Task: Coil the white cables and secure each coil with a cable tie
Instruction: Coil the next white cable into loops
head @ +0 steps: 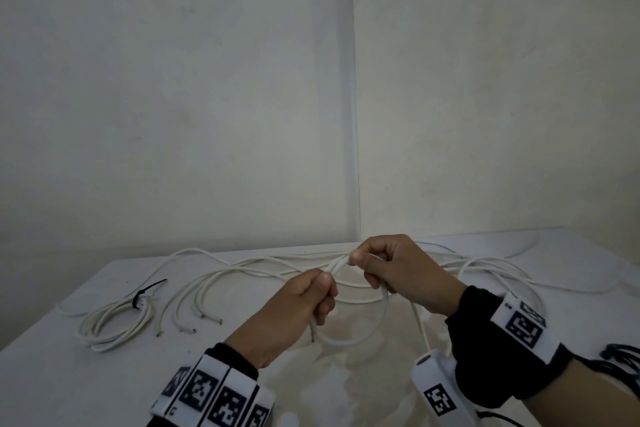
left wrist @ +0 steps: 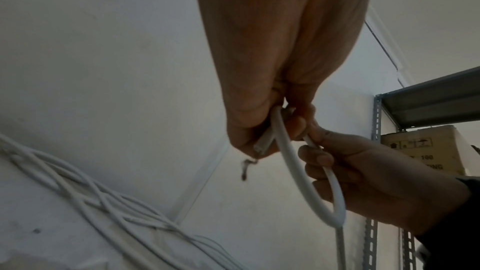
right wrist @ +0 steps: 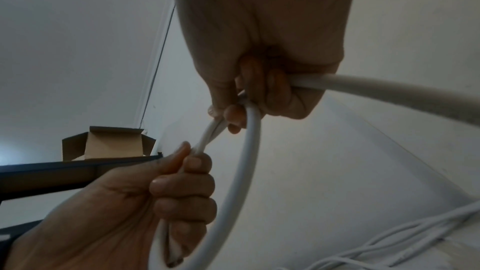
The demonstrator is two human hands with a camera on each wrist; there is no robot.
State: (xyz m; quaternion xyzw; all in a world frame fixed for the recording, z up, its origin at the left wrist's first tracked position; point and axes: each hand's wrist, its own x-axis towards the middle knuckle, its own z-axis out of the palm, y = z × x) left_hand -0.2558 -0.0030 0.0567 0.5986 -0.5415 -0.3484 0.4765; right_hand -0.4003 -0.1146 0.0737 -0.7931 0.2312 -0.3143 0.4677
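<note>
- Left hand: fingers curled round cable near its bare end.
- Right hand: fingers pinch same cable; one loop hangs between hands above table.
- Tied coil with black tie far left; loose cables behind.

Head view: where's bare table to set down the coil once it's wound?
Bare table lies at the near left, in front of the tied coil, and between that coil and the left hand. Crowded: loose cables span the far edge behind both hands, and loops lie beside the right hand.
</note>
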